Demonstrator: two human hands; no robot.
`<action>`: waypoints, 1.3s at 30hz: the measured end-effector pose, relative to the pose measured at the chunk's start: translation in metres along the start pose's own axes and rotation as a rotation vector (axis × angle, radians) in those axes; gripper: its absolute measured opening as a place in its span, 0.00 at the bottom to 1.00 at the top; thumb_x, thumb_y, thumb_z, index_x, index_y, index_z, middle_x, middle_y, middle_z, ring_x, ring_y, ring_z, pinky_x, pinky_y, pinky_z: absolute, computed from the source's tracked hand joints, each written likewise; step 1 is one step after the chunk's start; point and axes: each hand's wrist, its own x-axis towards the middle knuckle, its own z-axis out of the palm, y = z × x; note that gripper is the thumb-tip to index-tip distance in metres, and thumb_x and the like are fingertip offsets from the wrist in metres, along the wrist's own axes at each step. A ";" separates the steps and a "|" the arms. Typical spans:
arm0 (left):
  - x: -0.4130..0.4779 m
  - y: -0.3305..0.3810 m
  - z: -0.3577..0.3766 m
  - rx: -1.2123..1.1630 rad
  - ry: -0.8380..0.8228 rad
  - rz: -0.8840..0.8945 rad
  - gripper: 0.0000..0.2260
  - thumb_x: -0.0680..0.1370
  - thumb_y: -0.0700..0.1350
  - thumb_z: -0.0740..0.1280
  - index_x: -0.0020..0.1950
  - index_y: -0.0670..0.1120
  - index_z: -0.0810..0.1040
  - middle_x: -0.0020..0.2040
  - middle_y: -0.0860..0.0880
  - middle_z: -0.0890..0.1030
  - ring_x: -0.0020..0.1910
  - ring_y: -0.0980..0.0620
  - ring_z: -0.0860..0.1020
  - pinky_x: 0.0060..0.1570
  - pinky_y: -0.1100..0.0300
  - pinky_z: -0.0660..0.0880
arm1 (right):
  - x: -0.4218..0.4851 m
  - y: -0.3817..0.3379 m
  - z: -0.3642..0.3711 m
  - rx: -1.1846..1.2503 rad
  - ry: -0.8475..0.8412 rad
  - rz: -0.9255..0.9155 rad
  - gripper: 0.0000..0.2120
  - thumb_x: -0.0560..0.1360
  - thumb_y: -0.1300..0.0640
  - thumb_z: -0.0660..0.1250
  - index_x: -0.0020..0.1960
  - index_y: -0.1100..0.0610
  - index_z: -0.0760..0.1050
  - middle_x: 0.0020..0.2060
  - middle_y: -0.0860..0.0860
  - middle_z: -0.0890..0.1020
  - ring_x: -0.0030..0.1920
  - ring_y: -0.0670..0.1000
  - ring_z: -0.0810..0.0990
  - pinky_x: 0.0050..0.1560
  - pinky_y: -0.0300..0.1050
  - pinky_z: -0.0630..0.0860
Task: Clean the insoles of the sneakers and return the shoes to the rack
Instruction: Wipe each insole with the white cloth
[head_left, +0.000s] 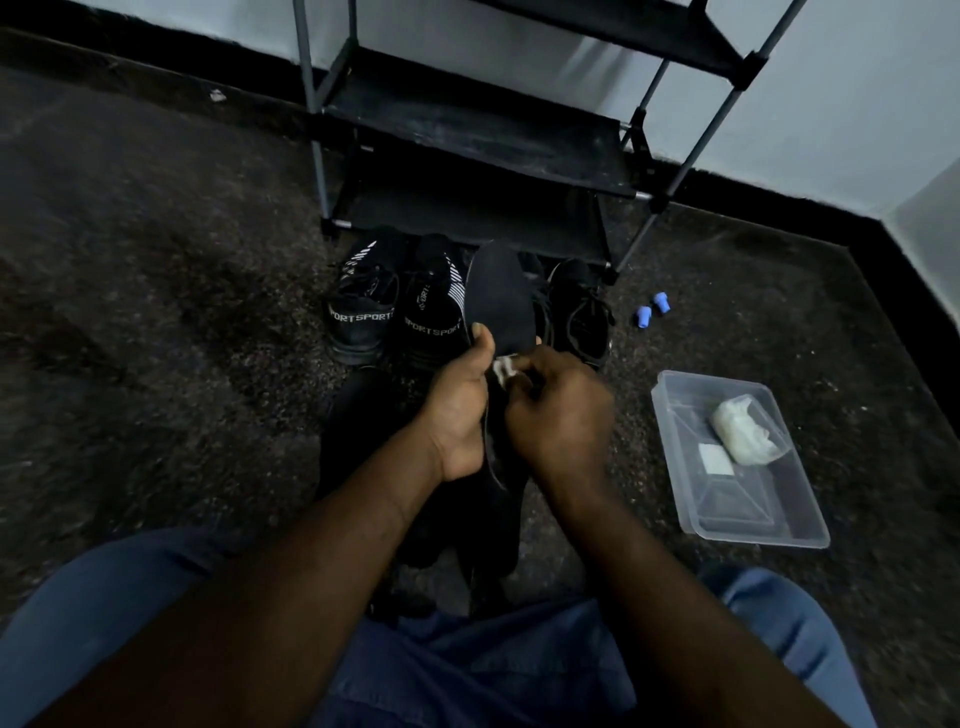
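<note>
My left hand (457, 410) grips a black insole (501, 299) that stands upright, its toe end pointing toward the rack. My right hand (558, 410) pinches a small white wipe (504, 368) against the insole's lower part. Behind the insole, two black sneakers lettered SPORT (363, 312) (434, 317) stand side by side on the floor. Another black sneaker (579, 312) sits to the right of the insole. The black shoe rack (478, 135) stands behind them, and the shelves I can see hold no shoes. More dark shoes (467, 525) lie under my forearms, hard to make out.
A clear plastic tray (748, 525) on the floor at the right holds a white bundle (740, 428) and a small white square (716, 460). Two small blue caps (652, 307) lie near the rack's right leg. Dark carpet covers the floor, and walls meet at the far right corner.
</note>
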 end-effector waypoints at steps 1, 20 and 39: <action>-0.001 -0.002 0.001 -0.011 -0.007 -0.006 0.33 0.82 0.69 0.53 0.66 0.44 0.81 0.62 0.41 0.83 0.61 0.43 0.81 0.63 0.49 0.76 | 0.009 0.007 -0.001 -0.032 0.001 0.064 0.10 0.70 0.52 0.65 0.48 0.48 0.82 0.44 0.50 0.85 0.46 0.56 0.83 0.48 0.54 0.80; -0.002 0.006 0.001 0.017 -0.130 0.082 0.21 0.86 0.52 0.56 0.74 0.41 0.74 0.70 0.44 0.79 0.70 0.42 0.76 0.72 0.47 0.71 | 0.000 0.056 -0.049 1.168 -0.122 0.695 0.13 0.82 0.66 0.57 0.64 0.62 0.75 0.54 0.56 0.86 0.43 0.50 0.84 0.40 0.40 0.80; -0.002 -0.002 0.002 0.086 -0.061 0.128 0.17 0.78 0.27 0.56 0.59 0.35 0.81 0.55 0.37 0.84 0.51 0.39 0.84 0.57 0.45 0.81 | 0.037 0.052 -0.055 0.529 0.157 0.233 0.05 0.74 0.61 0.72 0.46 0.52 0.83 0.41 0.48 0.87 0.44 0.49 0.85 0.52 0.52 0.82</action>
